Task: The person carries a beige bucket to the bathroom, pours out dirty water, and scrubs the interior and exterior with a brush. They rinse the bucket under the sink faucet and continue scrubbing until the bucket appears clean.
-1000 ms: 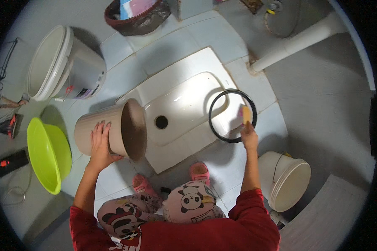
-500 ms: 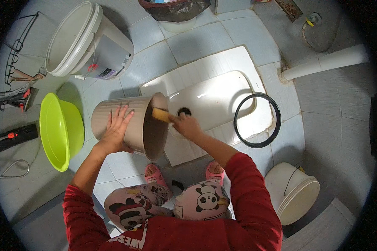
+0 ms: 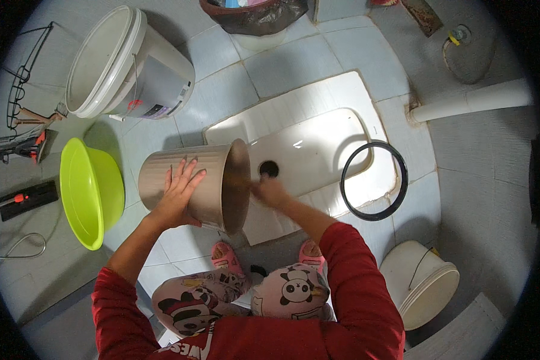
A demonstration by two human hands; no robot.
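A beige ribbed trash bin (image 3: 183, 159) lies tipped on its side in front of me, its mouth facing right over the edge of the white squat toilet (image 3: 309, 90). My left hand (image 3: 180, 198) holds the bin's outer side, fingers spread over the ribs and thumb lower down. At the bin's mouth, my right hand (image 3: 269, 191) grips a yellow-orange block-shaped scrubber (image 3: 240, 180) that reaches inside. Motion smears that hand and the scrubber, and the bin wall hides part of the inside. A black ring (image 3: 404, 181) rests across the toilet's right end.
A lime-green basin (image 3: 111, 192) stands left of the bin, below a large white bucket (image 3: 123, 66). Another white bucket (image 3: 411, 270) is at my right. At the far side is a bag-lined waste bin (image 3: 261, 21). A white pipe (image 3: 468, 102) runs along the right wall.
The right hand has shifted slightly down, and the scrubber has gone deeper into the bin's mouth. The left hand keeps its hold on the bin. The whole view has shifted slightly.
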